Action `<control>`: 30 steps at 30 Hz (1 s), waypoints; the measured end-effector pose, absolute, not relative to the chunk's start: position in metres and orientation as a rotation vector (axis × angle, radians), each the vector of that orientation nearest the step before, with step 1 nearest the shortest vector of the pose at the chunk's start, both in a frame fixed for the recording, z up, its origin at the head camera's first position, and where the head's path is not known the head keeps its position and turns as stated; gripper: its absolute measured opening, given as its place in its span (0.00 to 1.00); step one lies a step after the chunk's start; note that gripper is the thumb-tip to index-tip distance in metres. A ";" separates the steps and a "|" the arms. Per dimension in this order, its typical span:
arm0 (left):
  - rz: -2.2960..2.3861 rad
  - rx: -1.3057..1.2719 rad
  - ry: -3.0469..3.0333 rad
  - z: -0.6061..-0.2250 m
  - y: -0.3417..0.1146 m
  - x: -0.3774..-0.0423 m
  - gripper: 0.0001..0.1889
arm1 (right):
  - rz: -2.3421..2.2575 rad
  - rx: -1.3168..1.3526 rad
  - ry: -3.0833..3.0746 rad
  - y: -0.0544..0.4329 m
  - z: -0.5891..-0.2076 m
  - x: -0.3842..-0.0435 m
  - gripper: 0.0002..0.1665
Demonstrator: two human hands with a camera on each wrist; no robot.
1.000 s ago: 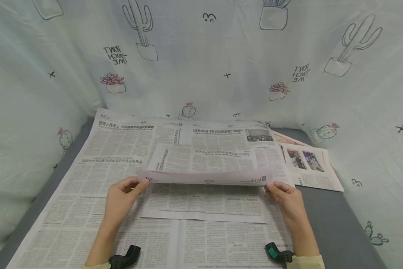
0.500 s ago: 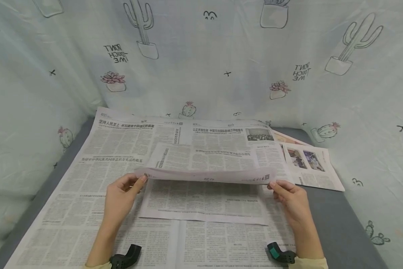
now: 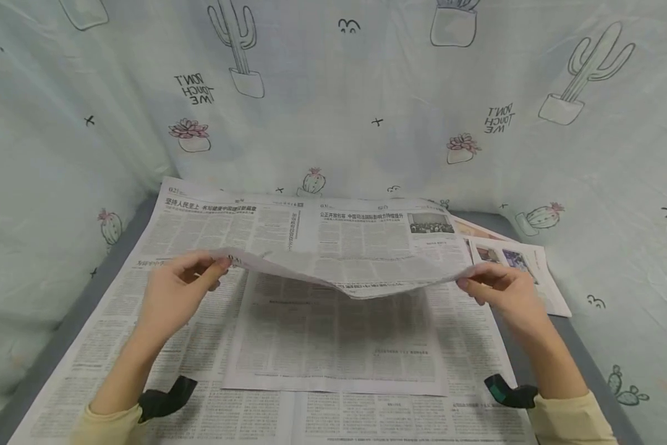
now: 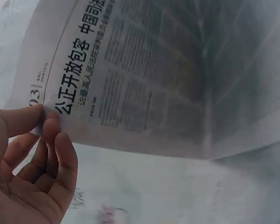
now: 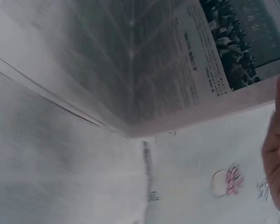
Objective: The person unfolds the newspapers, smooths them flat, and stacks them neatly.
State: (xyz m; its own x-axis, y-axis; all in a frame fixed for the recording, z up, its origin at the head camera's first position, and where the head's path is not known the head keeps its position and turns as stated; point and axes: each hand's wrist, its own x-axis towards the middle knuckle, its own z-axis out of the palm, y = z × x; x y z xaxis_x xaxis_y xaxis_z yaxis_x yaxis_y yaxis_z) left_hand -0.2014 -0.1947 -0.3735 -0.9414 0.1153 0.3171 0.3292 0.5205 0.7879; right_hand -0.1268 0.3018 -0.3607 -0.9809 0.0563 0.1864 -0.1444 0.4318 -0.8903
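“03” (image 4: 34, 98) and “公正开放包容” (image 4: 73, 73) on held newspaper (image 4: 135, 88)

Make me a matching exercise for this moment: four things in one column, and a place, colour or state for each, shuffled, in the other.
Things
1. left hand
2. lifted sheet
3. curtain
4. right sleeve

Descriptions
A. pale yellow
B. printed with cacti
C. pinching paper beside the page number 03
D. held up at both sides, sagging in the middle

Pairs: 1-C, 2-D, 3-B, 4-A
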 end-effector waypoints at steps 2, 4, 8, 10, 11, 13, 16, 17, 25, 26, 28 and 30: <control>-1.378 -0.418 -2.521 -0.361 -0.194 -0.215 0.13 | 1.501 0.126 -2.462 0.305 -0.352 -0.143 0.07; -1.381 -0.460 -2.509 -0.351 -0.193 -0.229 0.13 | 1.431 0.121 -2.427 0.309 -0.344 -0.162 0.08; -1.419 -0.500 -2.495 -0.343 -0.189 -0.254 0.15 | 1.338 -0.013 -2.423 0.312 -0.332 -0.197 0.15; -1.471 -0.510 -2.505 -0.343 -0.188 -0.266 0.18 | 1.336 -0.077 -2.427 0.312 -0.328 -0.212 0.19; -1.514 -0.513 -2.509 -0.345 -0.186 -0.270 0.19 | 1.341 -0.101 -2.421 0.311 -0.326 -0.219 0.21; -1.594 -0.541 -2.510 -0.350 -0.184 -0.280 0.21 | 1.371 -0.124 -2.396 0.311 -0.325 -0.232 0.22; -1.639 -0.620 -2.510 -0.362 -0.179 -0.291 0.18 | 1.493 -0.169 -2.321 0.312 -0.325 -0.247 0.21; -1.637 -0.646 -2.514 -0.366 -0.177 -0.294 0.15 | 1.533 -0.178 -2.289 0.312 -0.325 -0.251 0.20; -1.592 -0.792 -2.654 -0.398 -0.165 -0.319 0.17 | 1.619 -0.090 -2.270 0.321 -0.341 -0.266 0.16; -1.592 -0.786 -2.686 -0.402 -0.164 -0.321 0.19 | 1.607 -0.074 -2.334 0.323 -0.345 -0.264 0.17; -1.594 -0.787 -2.746 -0.411 -0.164 -0.326 0.22 | 1.588 -0.051 -2.493 0.328 -0.357 -0.261 0.18; -1.590 -0.773 -2.812 -0.420 -0.165 -0.330 0.24 | 1.593 -0.012 -2.647 0.333 -0.370 -0.258 0.20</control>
